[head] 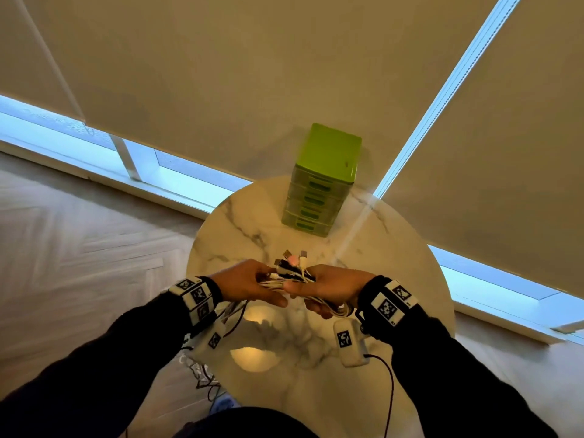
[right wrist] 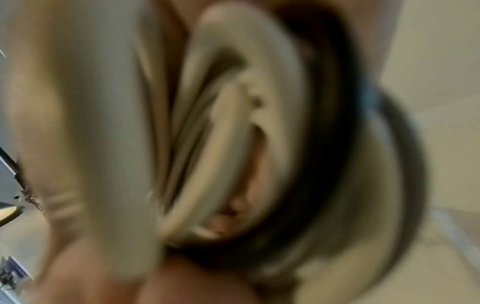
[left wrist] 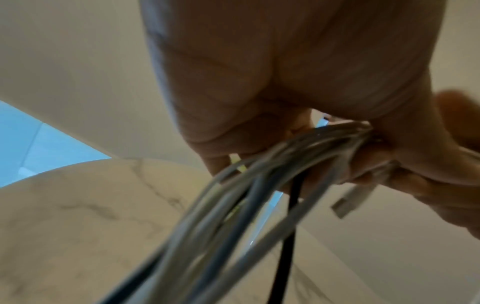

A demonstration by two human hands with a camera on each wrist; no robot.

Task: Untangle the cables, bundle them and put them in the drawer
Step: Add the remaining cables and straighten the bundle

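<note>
A bundle of white and black cables (head: 292, 275) hangs between my two hands above the round marble table (head: 240, 222), with several plug ends sticking up from its top. My left hand (head: 252, 281) grips the bundle from the left, and its loops (left wrist: 233, 216) trail down past the wrist. From the right, my right hand (head: 328, 287) holds the same bundle; in the right wrist view the coiled cables (right wrist: 233, 133) fill the frame, blurred. The green drawer unit (head: 322, 181) stands at the table's far side, all drawers closed.
Beige roller blinds (head: 284, 74) cover the windows behind the table. Wood floor (head: 79, 248) lies to the left. Thin sensor wires (head: 202, 377) dangle from my wrists near the table's front left edge.
</note>
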